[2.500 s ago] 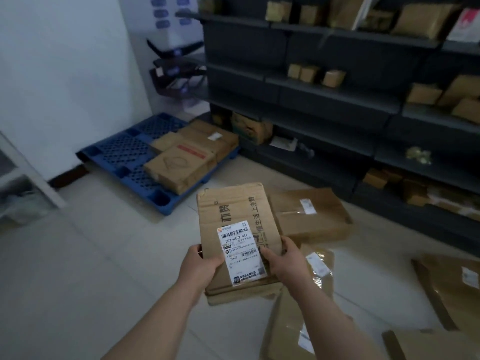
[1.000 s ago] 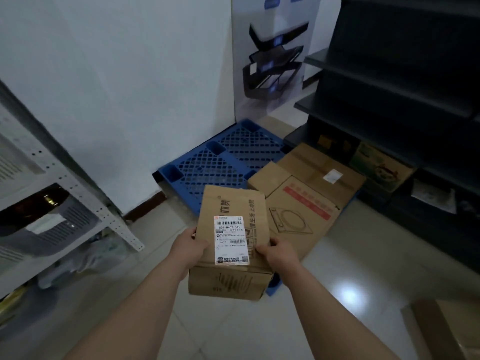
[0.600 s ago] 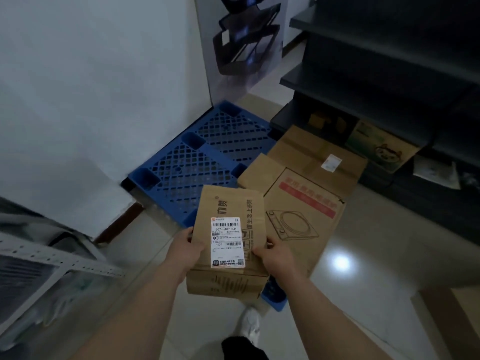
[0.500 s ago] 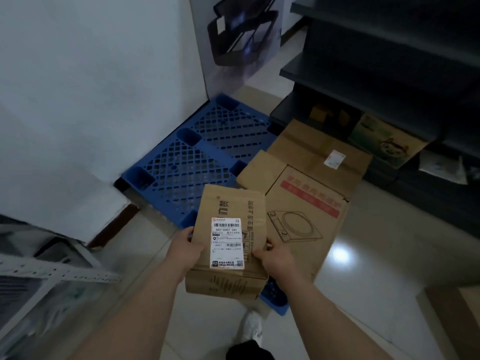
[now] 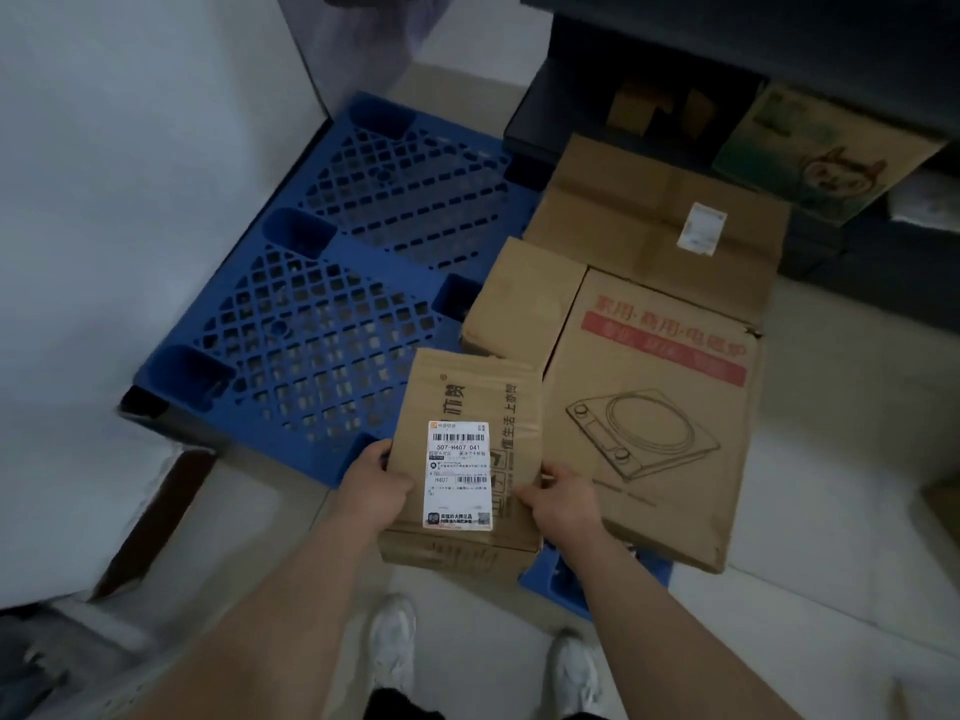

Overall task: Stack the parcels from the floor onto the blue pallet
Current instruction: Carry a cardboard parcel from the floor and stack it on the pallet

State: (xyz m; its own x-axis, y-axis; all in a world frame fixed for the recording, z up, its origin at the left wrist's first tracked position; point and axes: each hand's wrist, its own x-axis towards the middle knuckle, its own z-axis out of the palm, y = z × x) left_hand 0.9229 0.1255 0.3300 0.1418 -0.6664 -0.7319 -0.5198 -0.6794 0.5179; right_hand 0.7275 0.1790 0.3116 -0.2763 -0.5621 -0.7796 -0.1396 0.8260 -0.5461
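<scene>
While held at the near edge of the blue pallet (image 5: 332, 324), clamped from both sides.
Held parcel (image 5: 467, 449): brown carton with white barcode label (image 5: 459, 474) facing up, long axis pointing away from the body, low over the pallet's near edge; contact with the pallet not discernible.
Left grip (image 5: 375, 485): closed on the parcel's left side near the close end, thumb on top beside the label.
Right grip (image 5: 563, 504): closed on the parcel's right side near the close end, thumb on top, fingers wrapped under and hidden.
On the pallet: large flat box (image 5: 660, 407) with red band and cooktop drawing, just right of the held parcel, near corner overhanging the pallet's front edge; small plain box (image 5: 524, 298) just beyond the held parcel; wide box (image 5: 654, 220) with small white sticker, at the far right, against the dark shelving (image 5: 675, 54).
Open room: left half of the pallet bare, lattice grid exposed, bounded by the white wall (image 5: 130, 174) on the left.
Edges: pallet's front edge just ahead of two white shoes (image 5: 392, 646) on the tiled floor (image 5: 831, 589).
Lower shelf: printed carton (image 5: 826, 148) with cartoon animal, beyond the wide box.
</scene>
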